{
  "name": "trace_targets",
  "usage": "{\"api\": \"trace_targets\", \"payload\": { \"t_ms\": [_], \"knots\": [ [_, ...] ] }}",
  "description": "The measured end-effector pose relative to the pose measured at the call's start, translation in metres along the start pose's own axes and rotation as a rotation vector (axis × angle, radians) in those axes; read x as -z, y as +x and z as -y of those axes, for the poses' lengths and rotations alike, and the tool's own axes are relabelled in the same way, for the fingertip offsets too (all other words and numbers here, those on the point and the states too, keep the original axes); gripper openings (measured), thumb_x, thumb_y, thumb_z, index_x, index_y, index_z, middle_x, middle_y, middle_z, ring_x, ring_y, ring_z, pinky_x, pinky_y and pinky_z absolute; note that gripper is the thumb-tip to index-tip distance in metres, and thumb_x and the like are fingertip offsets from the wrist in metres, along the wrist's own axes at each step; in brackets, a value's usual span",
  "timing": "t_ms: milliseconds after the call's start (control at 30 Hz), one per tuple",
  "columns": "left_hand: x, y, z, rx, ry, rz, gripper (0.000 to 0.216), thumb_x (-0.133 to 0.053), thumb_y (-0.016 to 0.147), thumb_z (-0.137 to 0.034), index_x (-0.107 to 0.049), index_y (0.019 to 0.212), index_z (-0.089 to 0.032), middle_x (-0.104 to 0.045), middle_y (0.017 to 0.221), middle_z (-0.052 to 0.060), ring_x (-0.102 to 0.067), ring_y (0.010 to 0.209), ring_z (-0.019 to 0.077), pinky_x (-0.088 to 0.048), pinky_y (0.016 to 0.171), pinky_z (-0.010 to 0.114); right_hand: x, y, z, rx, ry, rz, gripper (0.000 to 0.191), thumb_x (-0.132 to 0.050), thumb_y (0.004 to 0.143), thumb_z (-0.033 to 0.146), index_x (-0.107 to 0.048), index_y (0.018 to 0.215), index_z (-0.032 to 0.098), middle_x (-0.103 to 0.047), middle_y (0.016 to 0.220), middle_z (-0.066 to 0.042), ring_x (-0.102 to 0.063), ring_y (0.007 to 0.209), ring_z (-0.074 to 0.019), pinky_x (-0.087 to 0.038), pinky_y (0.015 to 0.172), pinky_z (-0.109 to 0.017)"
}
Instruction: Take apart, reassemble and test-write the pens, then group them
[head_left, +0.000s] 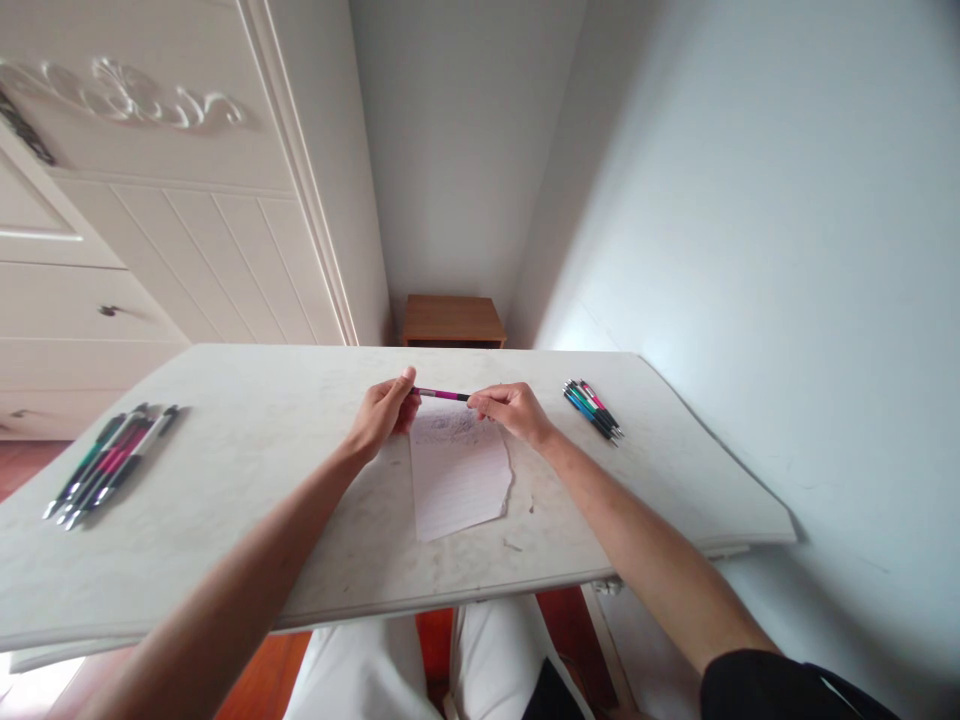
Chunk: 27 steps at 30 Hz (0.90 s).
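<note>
A purple and black pen [442,395] is held level between my two hands, just above the top of a sheet of paper. My left hand [386,408] grips one end with the thumb along it. At the black end, my right hand [514,408] pinches the pen between thumb and fingers. The lined paper [457,490] lies on the table below, its right edge torn and dark scribbles across its upper part. Which end of the pen carries the tip cannot be made out.
On the white table [330,550], a bunch of several pens [116,460] lies at the left and another group of pens [592,410] at the right. A wooden stand [454,318] is behind the table, a white cabinet [180,200] at the left, a wall [750,250] at the right.
</note>
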<state>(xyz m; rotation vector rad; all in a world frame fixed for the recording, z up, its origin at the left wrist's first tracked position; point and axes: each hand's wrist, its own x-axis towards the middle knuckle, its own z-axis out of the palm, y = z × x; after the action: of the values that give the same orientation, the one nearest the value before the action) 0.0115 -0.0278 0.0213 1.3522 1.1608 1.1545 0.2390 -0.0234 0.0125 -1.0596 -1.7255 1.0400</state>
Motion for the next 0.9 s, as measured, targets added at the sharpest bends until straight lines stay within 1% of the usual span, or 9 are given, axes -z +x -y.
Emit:
{"api": "trace_targets", "payload": {
  "t_ms": [100,200,400,500,600,667,733,800,900],
  "knots": [
    [0.001,0.001,0.000,-0.139,-0.043,-0.005,0.050,-0.068,0.075,-0.060,-0.062,0.099,-0.016,-0.064,0.076,0.002,-0.056,0.048,0.0102,-0.040,0.042,0.021,0.002,0.003,-0.005,-0.050,0.034,-0.027,0.037,-0.071,0.076,0.053,-0.077,0.074,0.016,-0.068,0.063,-0.004,-0.057,0.059,-0.0147,-0.043,0.057,-0.027],
    [0.004,0.004,0.003,-0.174,0.000,0.008,0.056,-0.078,0.068,-0.050,-0.064,0.109,-0.014,-0.065,0.072,0.002,-0.059,0.051,0.0120,-0.042,0.045,0.022,0.004,0.004,-0.007,-0.063,0.071,-0.033,0.038,-0.071,0.076,0.053,-0.076,0.071,0.016,-0.067,0.062,-0.004,-0.055,0.058,-0.0137,-0.042,0.056,-0.026],
    [0.005,0.006,0.011,-0.173,0.101,0.006,0.042,-0.067,0.078,-0.056,-0.067,0.079,-0.014,-0.056,0.051,-0.001,-0.049,0.042,0.0101,-0.039,0.043,0.022,0.003,0.004,-0.002,-0.077,0.111,-0.034,0.041,-0.073,0.071,0.056,-0.075,0.069,0.015,-0.066,0.059,-0.003,-0.054,0.058,-0.0135,-0.042,0.055,-0.026],
    [0.005,0.005,0.012,-0.158,0.172,-0.028,0.055,-0.050,0.088,-0.062,-0.053,0.056,-0.018,-0.048,0.043,-0.001,-0.046,0.038,0.0097,-0.036,0.041,0.022,0.002,0.003,0.001,-0.080,0.122,-0.023,0.041,-0.075,0.069,0.057,-0.076,0.071,0.016,-0.066,0.060,-0.004,-0.054,0.058,-0.0137,-0.042,0.056,-0.027],
    [0.006,0.003,0.013,-0.167,0.216,-0.041,0.064,-0.037,0.093,-0.063,-0.043,0.046,-0.019,-0.046,0.039,0.001,-0.045,0.038,0.0100,-0.037,0.043,0.022,0.002,0.003,0.002,-0.093,0.135,-0.013,0.041,-0.075,0.068,0.057,-0.077,0.072,0.015,-0.066,0.060,-0.004,-0.054,0.057,-0.0136,-0.042,0.056,-0.027],
    [0.007,0.003,0.012,-0.205,0.195,-0.041,0.060,-0.040,0.092,-0.063,-0.052,0.055,-0.017,-0.052,0.045,0.001,-0.047,0.040,0.0099,-0.039,0.043,0.022,0.003,0.004,0.001,-0.098,0.136,-0.017,0.041,-0.076,0.068,0.056,-0.077,0.071,0.015,-0.066,0.060,-0.004,-0.054,0.057,-0.0135,-0.042,0.055,-0.026],
    [0.007,0.003,0.011,-0.240,0.145,-0.060,0.046,-0.057,0.085,-0.060,-0.062,0.080,-0.015,-0.063,0.065,0.003,-0.053,0.045,0.0097,-0.040,0.043,0.021,0.004,0.005,-0.001,-0.096,0.132,-0.029,0.040,-0.075,0.069,0.056,-0.076,0.070,0.015,-0.066,0.061,-0.004,-0.054,0.058,-0.0134,-0.042,0.055,-0.026],
    [0.006,0.003,0.010,-0.256,0.113,-0.071,0.050,-0.073,0.074,-0.054,-0.061,0.104,-0.016,-0.068,0.089,0.006,-0.058,0.050,0.0097,-0.042,0.042,0.021,0.006,0.006,-0.003,-0.093,0.126,-0.042,0.039,-0.074,0.071,0.054,-0.076,0.068,0.015,-0.066,0.061,-0.004,-0.054,0.058,-0.0132,-0.042,0.056,-0.026],
    [0.005,0.005,0.010,-0.236,0.138,-0.053,0.049,-0.077,0.071,-0.047,-0.064,0.106,-0.016,-0.068,0.085,0.005,-0.058,0.049,0.0097,-0.041,0.042,0.020,0.007,0.007,-0.006,-0.098,0.128,-0.058,0.038,-0.074,0.072,0.053,-0.075,0.066,0.015,-0.066,0.061,-0.004,-0.053,0.058,-0.0129,-0.041,0.056,-0.026]
  ]
}}
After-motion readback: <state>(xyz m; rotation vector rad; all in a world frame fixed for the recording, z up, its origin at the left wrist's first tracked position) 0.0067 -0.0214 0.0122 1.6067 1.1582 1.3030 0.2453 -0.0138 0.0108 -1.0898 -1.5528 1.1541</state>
